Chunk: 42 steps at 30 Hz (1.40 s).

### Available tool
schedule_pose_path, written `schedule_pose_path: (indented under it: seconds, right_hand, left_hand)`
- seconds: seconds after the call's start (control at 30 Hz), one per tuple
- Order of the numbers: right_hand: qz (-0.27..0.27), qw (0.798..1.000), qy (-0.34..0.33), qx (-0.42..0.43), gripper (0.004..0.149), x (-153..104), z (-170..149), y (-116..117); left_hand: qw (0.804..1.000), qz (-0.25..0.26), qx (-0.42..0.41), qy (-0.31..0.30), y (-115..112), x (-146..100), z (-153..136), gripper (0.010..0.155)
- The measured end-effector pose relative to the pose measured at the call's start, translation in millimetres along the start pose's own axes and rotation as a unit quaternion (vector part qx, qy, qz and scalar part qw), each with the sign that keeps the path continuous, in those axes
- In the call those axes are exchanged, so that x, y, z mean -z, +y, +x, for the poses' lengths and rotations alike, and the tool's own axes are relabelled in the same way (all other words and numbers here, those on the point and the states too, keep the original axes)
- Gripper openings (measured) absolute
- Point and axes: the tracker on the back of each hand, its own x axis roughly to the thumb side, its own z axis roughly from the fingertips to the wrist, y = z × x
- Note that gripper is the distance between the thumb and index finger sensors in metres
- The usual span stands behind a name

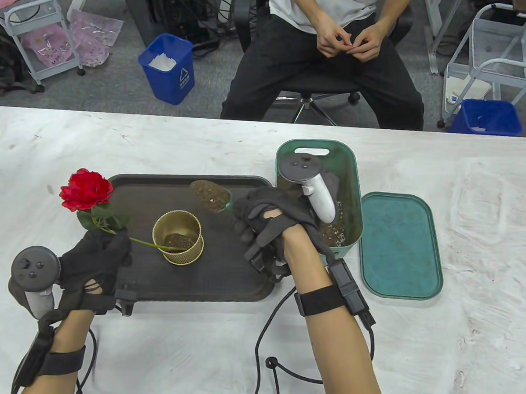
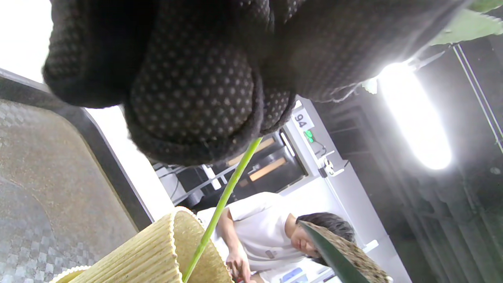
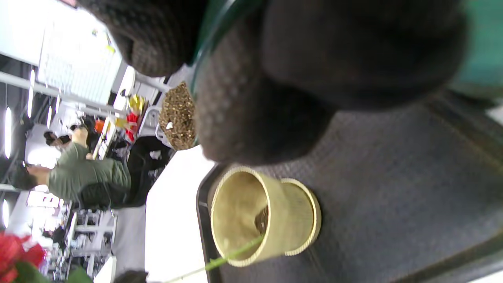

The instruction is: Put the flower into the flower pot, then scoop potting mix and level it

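Flower (image 1: 86, 191) stem in pot (image 1: 178, 238) — loaded scoop (image 1: 210, 196) above

My gloves (image 2: 188, 90) were black knit cloth, studded with small grip dots. The flower pot (image 1: 178, 238) looked like ribbed, shiny gold metal. Under it, the dark tray (image 1: 161, 284) was matt, with a fine checkered texture. Beside the tray, the green plastic bin (image 1: 353, 197) looked smooth.

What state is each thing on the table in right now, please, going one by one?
flower: stem end in the pot, leaning left, held by the left hand.
flower pot: upright on the tray, a little potting mix inside.
scoop: loaded with mix, held by the right hand.
green bin: open, mix inside.
lid: off, flat beside the bin.
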Motion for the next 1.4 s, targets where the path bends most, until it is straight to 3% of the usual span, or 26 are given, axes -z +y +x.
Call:
schedule_pose_path:
  seconds: [0.2, 0.63, 0.8, 1.0, 1.2, 1.4]
  right_hand:
    - [0.020, 0.998, 0.012, -0.054, 0.052, 17, 4, 35]
    - [-0.023, 0.976, 0.030, -0.213, 0.051, 30, 22, 71]
    - [-0.069, 0.953, 0.008, -0.295, 0.052, 24, 34, 87]
    - [-0.120, 0.906, -0.019, -0.405, 0.053, 10, 48, 101]
    - [-0.138, 0.904, -0.036, -0.404, 0.053, -9, 52, 92]
    - [-0.164, 0.930, -0.027, -0.328, 0.053, -32, 49, 42]
  left_hand:
    - [1.000, -0.002, -0.001, 0.000, -1, 0, 0, 0.045]
    - [1.000, -0.001, 0.002, -0.003, -1, -1, 0, 0.045]
    - [1.000, -0.002, 0.004, -0.004, -1, -1, 1, 0.045]
    - [1.000, -0.001, 0.004, -0.002, -2, -1, 0, 0.045]
    - [1.000, -0.001, 0.003, -0.002, -1, -1, 1, 0.045]
    - [1.000, 0.000, 0.004, -0.002, -1, -2, 1, 0.045]
